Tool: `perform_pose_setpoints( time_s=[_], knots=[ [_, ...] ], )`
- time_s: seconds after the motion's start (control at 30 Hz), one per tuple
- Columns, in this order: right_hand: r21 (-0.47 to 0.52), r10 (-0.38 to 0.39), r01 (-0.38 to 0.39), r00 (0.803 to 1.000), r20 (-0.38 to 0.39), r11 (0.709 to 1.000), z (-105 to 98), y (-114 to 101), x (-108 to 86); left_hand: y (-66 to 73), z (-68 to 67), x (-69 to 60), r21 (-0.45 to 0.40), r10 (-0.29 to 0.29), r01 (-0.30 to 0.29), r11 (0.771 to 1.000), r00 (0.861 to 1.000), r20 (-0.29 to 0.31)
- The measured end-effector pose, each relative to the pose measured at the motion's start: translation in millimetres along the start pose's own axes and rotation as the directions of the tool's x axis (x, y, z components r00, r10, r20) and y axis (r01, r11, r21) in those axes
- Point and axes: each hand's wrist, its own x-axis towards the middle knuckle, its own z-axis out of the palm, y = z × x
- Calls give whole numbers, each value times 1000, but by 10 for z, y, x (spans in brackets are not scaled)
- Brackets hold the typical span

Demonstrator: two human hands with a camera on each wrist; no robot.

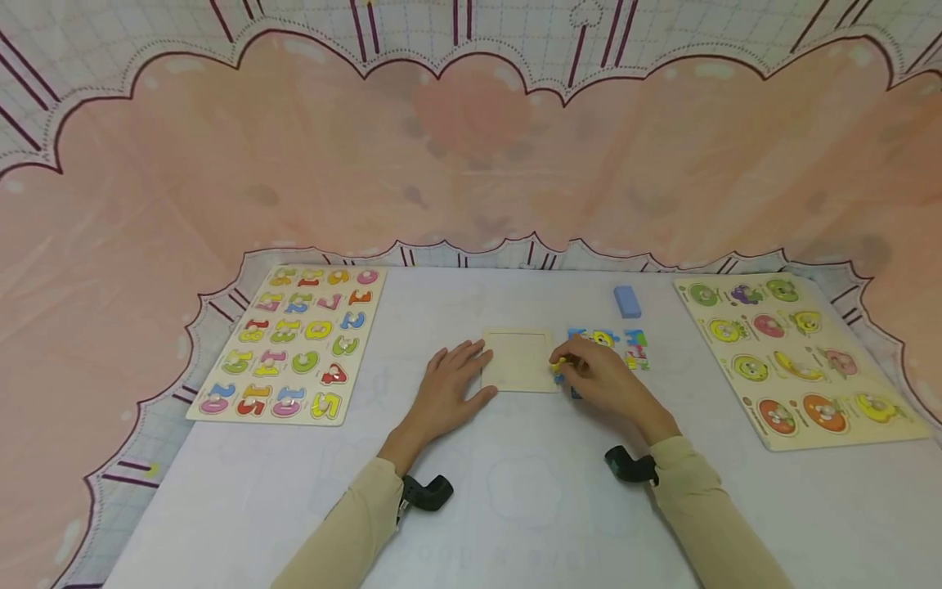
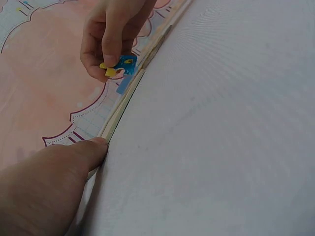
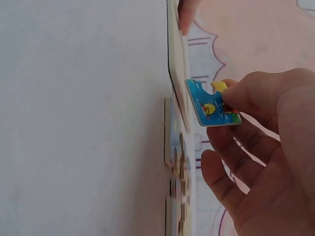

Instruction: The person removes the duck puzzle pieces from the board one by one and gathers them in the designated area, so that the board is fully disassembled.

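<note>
A shallow wooden puzzle frame lies flat on the table with no pieces inside it. My left hand rests at its left side, fingers spread and fairly straight; in the left wrist view the thumb touches the frame's edge. At the frame's right edge my right hand pinches a jigsaw piece between thumb and fingers, held above the surface. Blue with a small yellow duck, the piece has a yellow tab. More jigsaw pieces lie just beyond the right hand, partly hidden by it.
On the left lies a wooden number board, filled with coloured numerals. A fruit board lies on the right. Behind the loose pieces sits a blue block. Patterned cloth rises behind the white table.
</note>
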Motion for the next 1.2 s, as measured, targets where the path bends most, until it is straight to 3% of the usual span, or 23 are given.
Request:
perform_pose_setpoints(
  time_s=[1.2],
  knots=[
    [-52, 78, -80, 996, -35, 995, -331, 335, -272, 5, -7, -1, 12, -3, 3, 1000, 1000, 8]
  ],
)
